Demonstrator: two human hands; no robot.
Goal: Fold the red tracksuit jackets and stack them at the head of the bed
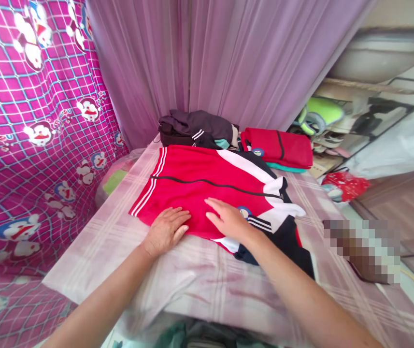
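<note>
A red, white and black zip-up jacket [188, 169] lies spread on the cloth-covered table, its striped hem to the left and its collar to the right. The dark zip runs lengthwise across it. My left hand [166, 229] rests flat on the lower red part near the jacket's near edge, fingers stretched out. Further right, my right hand [226, 218] is over the red front beside the round blue badge [244, 212], its fingers apart. Neither hand grips the fabric. A black sleeve with white stripes [275, 234] lies partly behind my right forearm.
Behind the jacket are a pile of dark clothes [199, 125] and a folded red garment [297, 147] on a teal one. A blurred-out object [362, 251] lies at the table's right side. Purple curtains [228, 58] hang behind; a patterned pink cloth [40, 145] hangs left.
</note>
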